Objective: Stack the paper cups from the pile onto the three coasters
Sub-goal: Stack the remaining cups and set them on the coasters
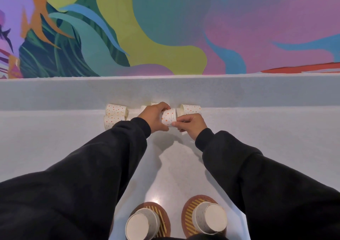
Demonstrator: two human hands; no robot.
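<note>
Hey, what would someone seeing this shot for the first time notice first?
The bright swirling mural fills the top half. At centre, the left hand and right hand both hold one dotted paper cup, with loose cups lying beside them on the counter. At the bottom edge, upside-down cups sit on two striped coasters.

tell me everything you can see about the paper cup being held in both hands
The held paper cup is white paper with mostly orange dots, tipped on its side, rim end pointing right. Fine lines near the rim may mean several nested cups; I cannot tell. The left hand wraps its base end, and the right hand pinches the rim's lower edge. It is among the pile's loose cups, over the pale counter; whether it touches that is hidden.
</note>
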